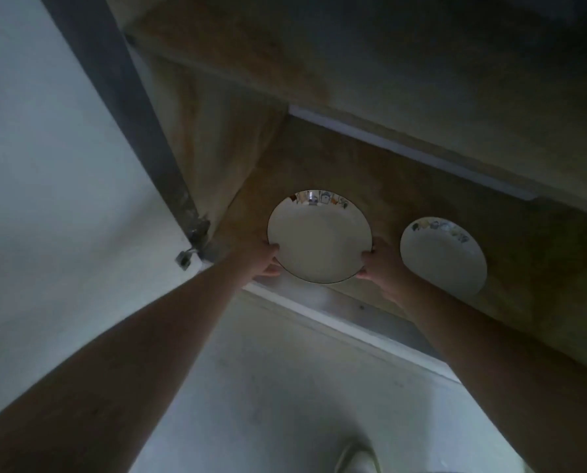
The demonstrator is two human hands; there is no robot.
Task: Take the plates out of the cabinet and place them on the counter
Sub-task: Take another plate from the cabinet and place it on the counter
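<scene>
Two hands' grip clamped on plate rim, left hand, right hand, opposite edges

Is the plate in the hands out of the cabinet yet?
Not yet: the held plate is above the cabinet shelf, near its front edge.

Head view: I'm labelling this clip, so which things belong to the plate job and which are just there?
Job: held plate, gripped by left hand and right hand; second plate on the cabinet shelf.
Just there: cabinet door, door hinge.
</scene>
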